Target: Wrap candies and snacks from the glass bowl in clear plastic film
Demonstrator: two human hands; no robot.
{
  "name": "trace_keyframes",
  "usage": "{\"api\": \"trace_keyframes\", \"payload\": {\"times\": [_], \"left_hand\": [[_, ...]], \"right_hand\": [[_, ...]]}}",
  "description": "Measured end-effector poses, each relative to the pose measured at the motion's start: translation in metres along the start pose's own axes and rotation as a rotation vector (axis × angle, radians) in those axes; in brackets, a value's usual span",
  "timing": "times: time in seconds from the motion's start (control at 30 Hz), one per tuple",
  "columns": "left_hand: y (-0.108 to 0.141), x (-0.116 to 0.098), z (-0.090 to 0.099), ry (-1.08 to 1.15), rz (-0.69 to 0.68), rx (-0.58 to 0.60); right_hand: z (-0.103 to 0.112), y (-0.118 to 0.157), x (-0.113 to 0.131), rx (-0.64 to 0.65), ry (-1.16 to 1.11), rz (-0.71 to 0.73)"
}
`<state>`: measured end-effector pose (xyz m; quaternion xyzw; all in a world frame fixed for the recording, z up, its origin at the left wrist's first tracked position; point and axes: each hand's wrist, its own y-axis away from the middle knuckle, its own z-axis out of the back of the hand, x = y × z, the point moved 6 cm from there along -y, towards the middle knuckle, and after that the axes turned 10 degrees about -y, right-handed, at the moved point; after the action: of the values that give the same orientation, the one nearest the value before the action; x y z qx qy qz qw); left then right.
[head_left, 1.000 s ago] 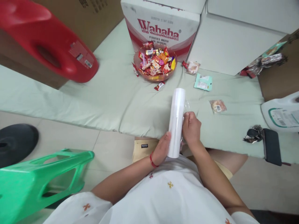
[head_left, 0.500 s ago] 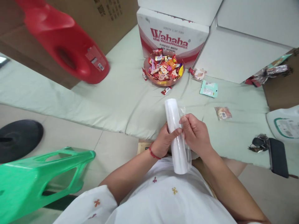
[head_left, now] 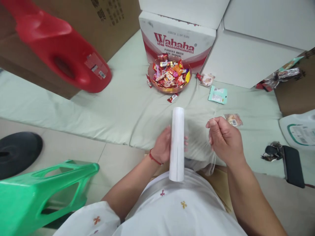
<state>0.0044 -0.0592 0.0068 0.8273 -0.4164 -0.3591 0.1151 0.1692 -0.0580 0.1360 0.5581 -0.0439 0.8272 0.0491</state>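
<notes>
"Left hand [head_left: 162,146] first?"
"Curled round the plastic roll [head_left: 177,144], which sits at six o'clock from the sweet bowl [head_left: 169,89]."
"And the film [head_left: 201,146]?"
"Spread toward three o'clock, its edge pinched in the right hand [head_left: 226,139] — I'd pull evenly and let the roll turn loosely, or it may bunch."

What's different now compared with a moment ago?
The right hand has moved away to the right, drawing clear plastic out from the plastic roll. The left hand still holds the roll, its thumb no longer across the front. The candy bowl and green stool stayed put.
</notes>
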Motion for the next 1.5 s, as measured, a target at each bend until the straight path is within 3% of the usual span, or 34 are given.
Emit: {"api": "trace_keyframes", "payload": {"times": [0.1, 0.17, 0.33, 0.47, 0.6, 0.73, 0.83, 0.97, 1.07, 1.17, 1.23, 1.37, 1.5], "left_hand": [[-0.001, 0.004, -0.007, -0.211, 0.033, -0.053], [0.001, -0.003, -0.006, -0.268, 0.022, -0.072], [0.011, -0.034, 0.003, -0.130, -0.069, 0.030], [0.010, -0.029, 0.006, -0.040, -0.005, 0.042], [0.004, -0.019, 0.006, -0.326, 0.036, -0.095], [0.006, -0.036, 0.012, -0.499, -0.066, -0.128], [0.010, -0.050, 0.024, -0.403, -0.093, -0.158], [0.010, -0.052, 0.031, -0.329, -0.053, -0.239], [0.007, -0.057, 0.032, -0.556, -0.102, -0.407], [0.008, -0.071, 0.030, -0.866, -0.211, -0.538], [0.010, -0.075, 0.030, -0.846, -0.205, -0.494], [0.017, -0.073, 0.035, -0.481, -0.034, -0.265], [0.023, -0.075, 0.042, -0.367, -0.003, -0.237]], "right_hand": [[0.003, 0.002, 0.016, 0.037, 0.094, 0.088], [0.016, 0.005, 0.021, -0.016, 0.140, 0.116], [0.059, 0.012, 0.010, -0.280, 0.043, 0.041], [0.058, 0.014, 0.003, -0.273, -0.072, 0.012], [0.054, 0.015, 0.013, -0.272, -0.014, 0.033], [0.080, 0.020, 0.015, -0.448, 0.034, 0.028], [0.097, 0.021, -0.009, -0.527, 0.018, -0.077], [0.091, 0.012, -0.051, -0.481, -0.058, -0.164], [0.081, 0.004, -0.070, -0.415, -0.055, -0.168], [0.084, 0.002, -0.079, -0.425, -0.017, -0.167], [0.092, 0.003, -0.085, -0.461, 0.030, -0.184], [0.104, 0.006, -0.108, -0.451, 0.044, -0.268], [0.104, 0.008, -0.131, -0.407, 0.011, -0.306]]}}
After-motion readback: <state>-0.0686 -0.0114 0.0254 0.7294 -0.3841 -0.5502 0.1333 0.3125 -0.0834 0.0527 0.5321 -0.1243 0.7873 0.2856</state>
